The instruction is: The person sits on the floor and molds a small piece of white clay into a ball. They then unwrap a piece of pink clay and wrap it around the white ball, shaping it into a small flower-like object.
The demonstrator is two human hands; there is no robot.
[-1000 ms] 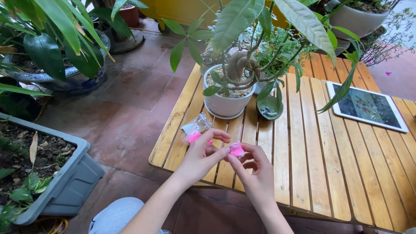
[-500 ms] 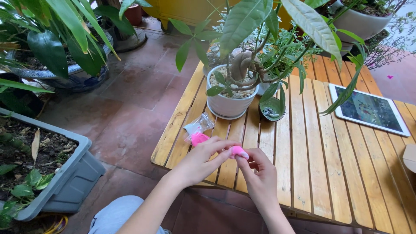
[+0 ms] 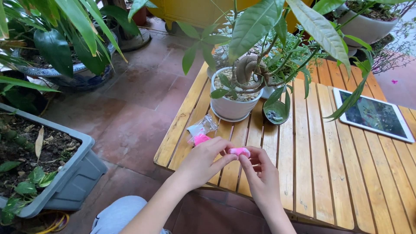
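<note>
Left hand [image 3: 203,161] and right hand [image 3: 260,173] meet over the near edge of the slatted wooden surface [image 3: 346,173], fingertips of both pinching one small pink lump [image 3: 239,151], apparently to work it. In front of the white pot [image 3: 232,106] lies a clear packet [image 3: 200,132] with more pink material; a tablet [image 3: 375,115] lies well right of that pot.

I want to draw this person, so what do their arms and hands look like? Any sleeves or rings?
Both forearms are bare, with no sleeves in view. The left hand and right hand wear no gloves, and no rings or watch show. Slim fingers, short plain nails.
</note>
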